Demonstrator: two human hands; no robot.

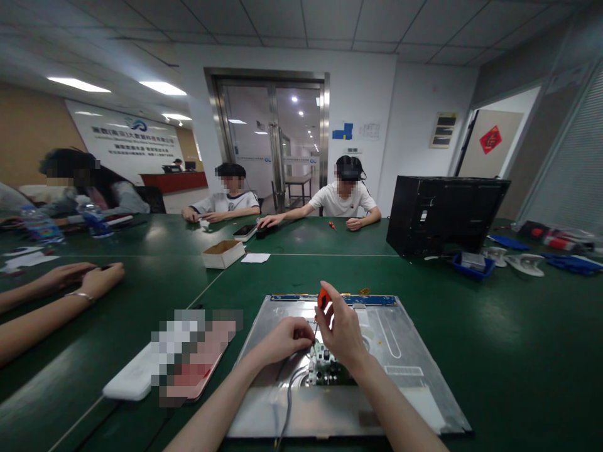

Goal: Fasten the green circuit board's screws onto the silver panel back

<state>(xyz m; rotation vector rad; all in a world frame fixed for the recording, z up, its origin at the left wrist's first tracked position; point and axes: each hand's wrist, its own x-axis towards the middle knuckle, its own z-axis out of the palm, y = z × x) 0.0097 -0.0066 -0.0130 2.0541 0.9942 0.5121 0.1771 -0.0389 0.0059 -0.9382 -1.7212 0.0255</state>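
My right hand (343,326) grips an orange-and-black screwdriver (323,297), held nearly upright with its shaft pointing down. Close to the shaft's lower end, my left hand (293,336) has its fingertips pinched together; what is between them, if anything, is too small to tell. Below both hands, a green circuit board (325,364) sits on the silver metal back of a flat display panel (414,358). A blue circuit strip (292,299) runs along the panel's far edge. From the board a grey cable (288,402) hangs toward me. The screwdriver's tip is hard to make out.
Left of the panel lie a white phone-like slab (134,370) and a pink one (202,370). Beyond are an open box (223,254), a black monitor housing (443,213) and a blue tray (473,267). Another person's hands (94,279) are at left; several people sit around the table.
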